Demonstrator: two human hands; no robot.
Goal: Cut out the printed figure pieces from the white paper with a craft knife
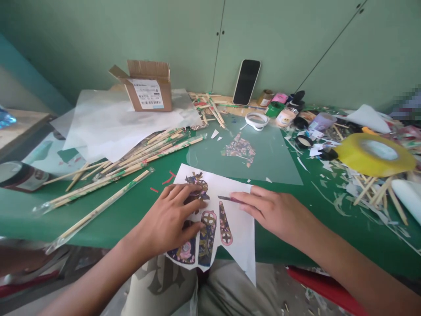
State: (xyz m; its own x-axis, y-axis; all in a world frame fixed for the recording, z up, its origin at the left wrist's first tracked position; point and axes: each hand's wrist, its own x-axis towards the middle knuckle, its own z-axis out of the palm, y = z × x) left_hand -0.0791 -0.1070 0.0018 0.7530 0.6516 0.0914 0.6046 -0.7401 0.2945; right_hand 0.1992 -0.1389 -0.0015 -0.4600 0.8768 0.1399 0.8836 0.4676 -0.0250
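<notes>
The left hand point(171, 215) lies flat, fingers spread, pressing the printed sheet point(243, 219) that overhangs the green table point(329, 219). The right hand point(276, 210), fingers nearly straight, pinches a thin tool point(230, 199) at the sheet's middle. Firm pressure beside the tip should stop the sheet sliding.

Matt paper sheet point(244, 219), wooden sticks point(154, 149), cardboard box point(148, 70)

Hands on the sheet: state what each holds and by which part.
The right hand pinches a thin dark tool by its rear end, tip on the printed sheet. The left hand holds nothing, pressing flat on it.
</notes>
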